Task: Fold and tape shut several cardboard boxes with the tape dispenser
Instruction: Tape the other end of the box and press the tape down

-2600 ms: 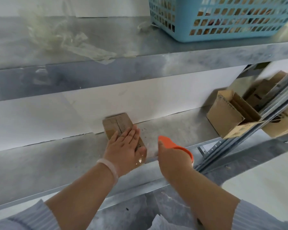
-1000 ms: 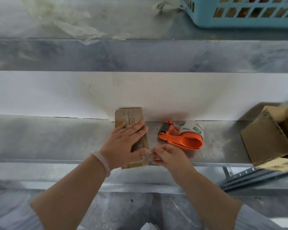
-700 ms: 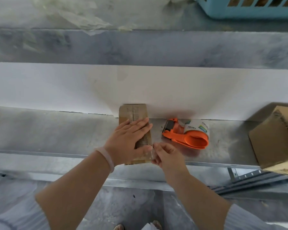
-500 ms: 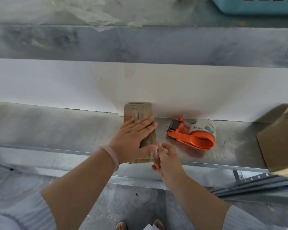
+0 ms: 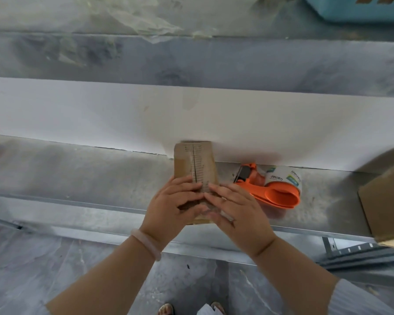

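Metal shelf, waist-high work spot. A small flat cardboard box lies on it lengthwise, far end butted against the white back panel, likely so it cannot slide while pushed on. Both hands sit on its near end: left hand and right hand lie with fingers fairly straight, laid across the top and meeting over the centre seam, pressing down, holding nothing else. Looks like smoothing clear tape over the closed flaps; a glossy strip seems to show under the right fingers, though glare makes that uncertain. The orange tape dispenser rests just beside the box on its right, untouched, within easy reach. Another cardboard box waits well apart at the right edge, apparently still open. Blue basket and crumpled plastic film sit on the shelf above.
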Motion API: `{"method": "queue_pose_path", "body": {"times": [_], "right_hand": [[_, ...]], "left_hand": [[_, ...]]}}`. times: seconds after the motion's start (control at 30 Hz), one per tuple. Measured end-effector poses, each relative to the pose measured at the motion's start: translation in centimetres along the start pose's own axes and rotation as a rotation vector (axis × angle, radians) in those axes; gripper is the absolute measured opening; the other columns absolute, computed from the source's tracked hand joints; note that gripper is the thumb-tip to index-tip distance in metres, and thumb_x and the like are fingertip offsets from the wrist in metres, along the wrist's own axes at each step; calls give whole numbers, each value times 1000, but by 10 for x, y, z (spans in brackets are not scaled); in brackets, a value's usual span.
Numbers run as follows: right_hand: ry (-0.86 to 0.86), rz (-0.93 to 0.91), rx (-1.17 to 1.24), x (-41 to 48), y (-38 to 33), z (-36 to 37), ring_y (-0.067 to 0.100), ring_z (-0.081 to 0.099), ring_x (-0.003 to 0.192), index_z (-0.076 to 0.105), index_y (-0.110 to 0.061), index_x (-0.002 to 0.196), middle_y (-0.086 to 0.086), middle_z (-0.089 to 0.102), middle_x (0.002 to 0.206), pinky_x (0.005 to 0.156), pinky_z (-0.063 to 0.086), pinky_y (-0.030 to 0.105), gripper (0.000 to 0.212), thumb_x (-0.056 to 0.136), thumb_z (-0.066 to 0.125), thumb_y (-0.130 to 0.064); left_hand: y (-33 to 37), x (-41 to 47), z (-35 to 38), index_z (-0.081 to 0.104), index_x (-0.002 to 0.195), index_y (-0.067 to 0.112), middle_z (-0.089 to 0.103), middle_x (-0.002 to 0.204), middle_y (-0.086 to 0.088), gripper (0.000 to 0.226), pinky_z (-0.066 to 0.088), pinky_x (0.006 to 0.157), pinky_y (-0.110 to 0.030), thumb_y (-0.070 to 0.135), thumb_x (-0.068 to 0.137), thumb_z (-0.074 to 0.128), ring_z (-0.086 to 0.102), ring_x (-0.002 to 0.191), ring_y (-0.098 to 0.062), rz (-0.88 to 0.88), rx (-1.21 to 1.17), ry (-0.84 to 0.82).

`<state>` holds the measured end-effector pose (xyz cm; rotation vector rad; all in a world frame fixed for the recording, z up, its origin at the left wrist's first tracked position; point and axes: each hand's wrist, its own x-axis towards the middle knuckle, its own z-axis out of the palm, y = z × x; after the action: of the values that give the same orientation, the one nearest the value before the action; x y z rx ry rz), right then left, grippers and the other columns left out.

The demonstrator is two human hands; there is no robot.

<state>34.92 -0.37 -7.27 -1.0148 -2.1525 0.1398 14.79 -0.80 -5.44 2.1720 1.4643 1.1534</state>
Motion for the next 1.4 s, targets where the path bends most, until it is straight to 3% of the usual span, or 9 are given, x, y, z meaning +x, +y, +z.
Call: {"method": "queue_pose_path", "body": {"times": [0.17, 0.47, 0.63, 0.73, 0.9, 0.97, 1.1, 1.27, 1.4], "right_hand": [[38, -71, -18, 7, 13, 1, 19, 66, 102, 76, -22, 110, -8, 70, 119, 84, 53, 40, 32, 91, 65, -45], [-141, -165, -11, 6, 29, -6, 13, 59, 118, 63, -25, 129, -11, 59, 135, 96, 50, 36, 34, 99, 54, -38], [-93, 131, 169, -10, 7, 3, 8, 46, 134, 49, -20, 142, -11, 46, 147, 112, 37, 26, 44, 99, 48, -30], [-107, 438, 439, -20, -25, 13, 1, 27, 144, 23, -24, 154, -17, 26, 157, 117, 23, 19, 56, 101, 39, -30], [-47, 871, 877, -10, -60, 19, -18, 19, 137, 7, -41, 153, -22, 21, 156, 112, 20, 10, 59, 100, 34, -48], [-1, 947, 919, -3, -60, 21, -24, 26, 129, 14, -45, 149, -23, 26, 153, 104, 26, 2, 56, 97, 33, -49], [43, 979, 873, -3, -55, 27, -6, 36, 135, 28, -42, 148, -15, 39, 150, 116, 32, 27, 48, 101, 35, -45], [-21, 1025, 1038, 0, -53, 17, -31, 39, 111, 18, -35, 153, -17, 33, 150, 88, 33, -5, 47, 106, 21, -28], [-36, 1004, 1012, 3, -58, 23, -7, 24, 140, 11, -48, 152, -19, 22, 158, 119, 19, 22, 67, 89, 29, -65]], "left_hand": [[-14, 4, -3, 77, 99, 23, 72, 112, 6, 37, 44, 104, -44, 52, 85, 60, 60, 117, -11, 219, 192, -69], [-34, 1, -16, 57, 134, 12, 55, 140, -1, 46, 38, 111, -47, 41, 103, 38, 44, 136, -20, 474, 366, -250], [-20, -22, -3, 18, 153, 6, 24, 159, -12, 63, 31, 116, -39, 43, 103, 33, 22, 147, -22, 116, 151, -146], [6, -36, 14, -6, 153, 39, 16, 160, 1, 71, 30, 115, -27, 56, 98, 34, 23, 145, -7, -282, -292, -30], [43, -26, 26, 10, 139, 51, 33, 150, 17, 51, 47, 92, -13, 33, 100, 37, 45, 128, 4, -711, -807, 204], [44, -23, 27, 23, 140, 42, 49, 133, 19, 42, 48, 81, -8, 23, 103, 34, 56, 110, 10, -759, -843, 218], [48, -19, 25, 32, 145, 33, 54, 124, 20, 42, 48, 76, -7, 21, 105, 32, 59, 100, 13, -820, -878, 251], [50, -19, 23, 28, 144, 41, 53, 124, 21, 41, 49, 78, -9, 26, 106, 28, 61, 100, 10, -850, -877, 204], [52, -19, 20, 26, 149, 40, 53, 132, 15, 44, 49, 88, -12, 36, 105, 25, 55, 115, 0, -896, -843, 195]]}}
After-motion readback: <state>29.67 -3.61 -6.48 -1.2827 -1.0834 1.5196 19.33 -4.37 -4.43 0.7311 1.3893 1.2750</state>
